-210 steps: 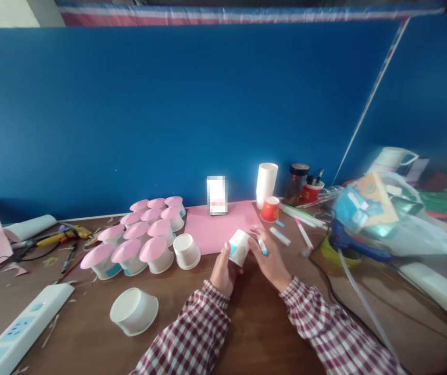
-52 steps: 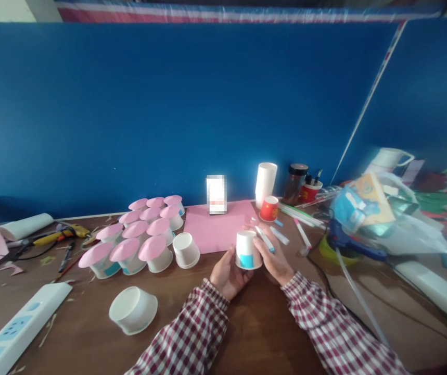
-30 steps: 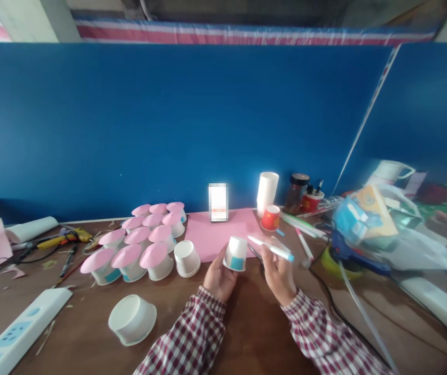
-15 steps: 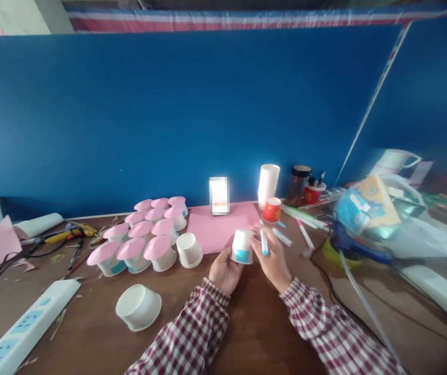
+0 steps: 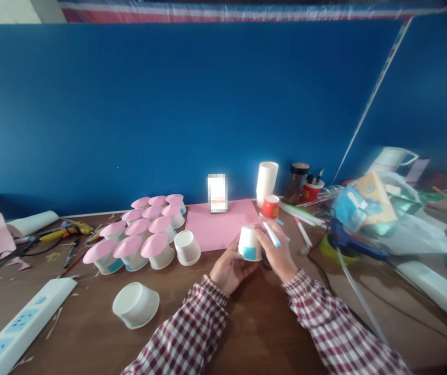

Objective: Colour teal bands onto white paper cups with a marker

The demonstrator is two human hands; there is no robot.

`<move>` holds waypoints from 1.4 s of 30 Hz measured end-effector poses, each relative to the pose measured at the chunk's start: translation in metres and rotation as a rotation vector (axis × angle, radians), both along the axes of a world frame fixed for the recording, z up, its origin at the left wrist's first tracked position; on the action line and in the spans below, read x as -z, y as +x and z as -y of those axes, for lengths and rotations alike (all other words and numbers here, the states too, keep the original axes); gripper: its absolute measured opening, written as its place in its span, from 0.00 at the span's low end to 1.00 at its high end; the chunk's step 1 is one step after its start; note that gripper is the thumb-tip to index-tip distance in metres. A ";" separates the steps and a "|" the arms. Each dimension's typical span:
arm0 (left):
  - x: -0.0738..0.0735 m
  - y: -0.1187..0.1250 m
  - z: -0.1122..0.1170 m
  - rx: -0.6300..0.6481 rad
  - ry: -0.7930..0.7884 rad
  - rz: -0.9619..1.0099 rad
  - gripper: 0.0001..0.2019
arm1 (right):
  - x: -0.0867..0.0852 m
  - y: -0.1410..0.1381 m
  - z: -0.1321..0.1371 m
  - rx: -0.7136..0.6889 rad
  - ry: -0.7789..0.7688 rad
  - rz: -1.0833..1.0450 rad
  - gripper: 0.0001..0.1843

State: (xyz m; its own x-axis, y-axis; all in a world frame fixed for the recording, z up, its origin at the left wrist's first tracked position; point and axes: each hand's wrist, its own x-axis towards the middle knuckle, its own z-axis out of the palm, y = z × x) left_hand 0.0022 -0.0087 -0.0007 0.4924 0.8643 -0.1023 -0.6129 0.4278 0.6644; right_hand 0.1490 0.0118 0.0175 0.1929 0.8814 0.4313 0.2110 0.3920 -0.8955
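Cup upside down between both hands, just in front of pink sheet. Left hand grips it low, fingers curled underneath; right hand clasps pen, fingertips at cup's side.

Below centre, the right hand hid part of the cup; lower left, we saw the power strip cropped.

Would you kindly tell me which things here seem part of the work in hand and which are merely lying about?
Apparently part of it:
held white cup
blue-ended marker in the right hand
pink-topped cups

Probably just lying about:
power strip
dark-lidded jar
plastic bag
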 end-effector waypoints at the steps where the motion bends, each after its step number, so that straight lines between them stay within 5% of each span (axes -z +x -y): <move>1: 0.002 0.002 0.001 -0.015 0.056 -0.087 0.36 | 0.000 0.000 0.000 0.010 -0.001 -0.018 0.16; 7: 0.017 0.004 -0.003 -0.354 0.515 -0.814 0.29 | -0.001 -0.002 0.002 0.025 -0.004 -0.103 0.20; 15: 0.015 -0.004 -0.007 -0.559 0.675 -1.190 0.22 | 0.002 -0.001 0.001 0.043 -0.005 -0.061 0.19; 19: 0.019 0.000 -0.009 -0.575 0.452 -1.010 0.27 | 0.001 -0.001 0.000 0.045 -0.014 -0.060 0.18; 23: 0.019 0.003 -0.009 -0.471 0.184 -0.781 0.13 | 0.000 0.001 0.000 0.132 -0.035 -0.113 0.21; 30: 0.004 0.011 0.001 -0.258 -0.055 -0.167 0.10 | 0.004 -0.002 -0.001 0.147 0.001 -0.061 0.19; 36: 0.004 0.008 0.007 -0.125 -0.062 0.152 0.14 | 0.004 -0.006 0.001 0.140 0.053 0.086 0.16; 42: 0.007 0.011 0.012 -0.079 -0.127 0.229 0.11 | 0.007 -0.005 -0.001 0.123 0.047 0.077 0.13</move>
State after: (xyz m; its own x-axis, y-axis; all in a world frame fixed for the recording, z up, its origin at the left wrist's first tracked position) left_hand 0.0131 -0.0209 -0.0082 0.4469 0.8883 -0.1063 -0.7754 0.4438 0.4491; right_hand 0.1441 0.0133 0.0108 0.2628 0.8315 0.4895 0.3274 0.4004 -0.8558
